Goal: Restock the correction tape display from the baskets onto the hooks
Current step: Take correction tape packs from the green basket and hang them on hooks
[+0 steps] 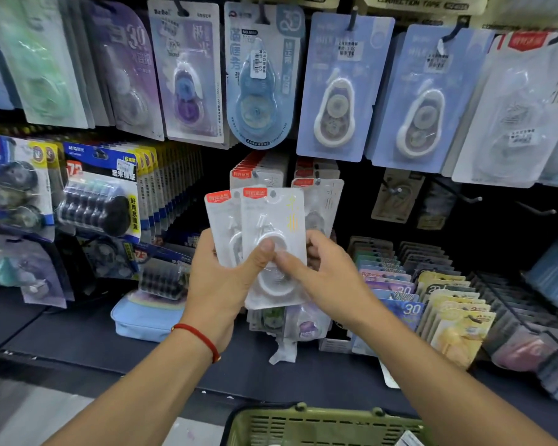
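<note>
My left hand (pixel 221 278) grips a small stack of white correction tape packs (pixel 273 233) with red labels at the top, thumb across the front blister. My right hand (pixel 322 272) pinches the front pack from the right side, thumb on its face and fingers behind. Both hands hold the packs upright in front of the display, just below hooks that carry matching white packs (pixel 319 201). A green basket (pixel 319 423) sits at the bottom edge, below my arms.
Blue and purple correction tape packs (pixel 335 88) hang on the upper hooks. Bare hooks (pixel 464 194) stick out at the right. Wire racks (pixel 432 291) with colourful packs stand on the dark shelf at right. A blue pouch (pixel 142 320) lies at left.
</note>
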Motion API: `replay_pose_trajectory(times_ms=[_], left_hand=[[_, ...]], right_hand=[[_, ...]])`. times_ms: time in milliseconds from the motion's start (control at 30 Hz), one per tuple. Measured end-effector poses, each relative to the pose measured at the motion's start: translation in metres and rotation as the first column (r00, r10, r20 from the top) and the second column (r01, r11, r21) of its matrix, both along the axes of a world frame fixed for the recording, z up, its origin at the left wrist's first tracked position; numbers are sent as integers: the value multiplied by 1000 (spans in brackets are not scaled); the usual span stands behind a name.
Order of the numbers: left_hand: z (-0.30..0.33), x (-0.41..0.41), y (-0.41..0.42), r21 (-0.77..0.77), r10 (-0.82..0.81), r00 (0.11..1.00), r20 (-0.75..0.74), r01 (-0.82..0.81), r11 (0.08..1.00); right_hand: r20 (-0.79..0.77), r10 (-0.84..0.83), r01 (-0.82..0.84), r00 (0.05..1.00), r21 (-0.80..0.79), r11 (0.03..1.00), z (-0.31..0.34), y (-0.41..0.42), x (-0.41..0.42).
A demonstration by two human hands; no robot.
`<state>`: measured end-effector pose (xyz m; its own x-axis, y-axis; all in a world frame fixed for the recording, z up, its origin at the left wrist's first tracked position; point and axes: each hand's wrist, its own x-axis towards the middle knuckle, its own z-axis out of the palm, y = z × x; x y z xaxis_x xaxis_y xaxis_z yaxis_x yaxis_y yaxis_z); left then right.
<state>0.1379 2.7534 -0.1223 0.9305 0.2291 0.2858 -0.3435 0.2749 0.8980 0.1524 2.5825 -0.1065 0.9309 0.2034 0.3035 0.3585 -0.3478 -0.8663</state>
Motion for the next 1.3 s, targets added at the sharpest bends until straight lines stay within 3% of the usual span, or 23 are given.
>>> replay_pose_trajectory(times_ms=[133, 233, 700, 800, 867, 933, 1000, 1067, 1300], left_hand=[[-4, 2, 5, 15, 17, 999, -38, -17, 1000], [-7, 6, 10, 51, 62, 998, -31, -60, 997], [-3, 3, 13, 76, 163, 987, 4, -162, 984], [1, 0, 13, 52, 170, 985, 36, -172, 984], [4, -2, 12, 60, 162, 985, 55, -165, 984], [4, -4, 8, 98, 101, 993, 58, -106, 989], [4, -5, 3, 126, -18, 999, 51, 12, 992], [3, -6, -2, 181, -139, 989, 53, 128, 975], [-1, -11, -13, 335, -125, 991, -49, 134, 932]], right_hand=[[66, -189, 174, 980, 188, 967, 6, -2, 2], [41, -297, 278, 954, 244, 929, 9, -10, 7], [30, -339, 316, 940, 295, 902, 10, -10, 6], [18, -363, 354, 931, 184, 917, 10, -10, 4], [167, -481, 497, 860, -66, 865, 7, -11, 3], [316, -460, 520, 830, -140, 842, 7, -9, 0], [209, -259, 280, 943, -79, 957, 8, -5, -3], [41, -72, 72, 997, 5, 997, 5, -2, -5], [-1, -289, 276, 957, 292, 916, 7, -1, 0]])
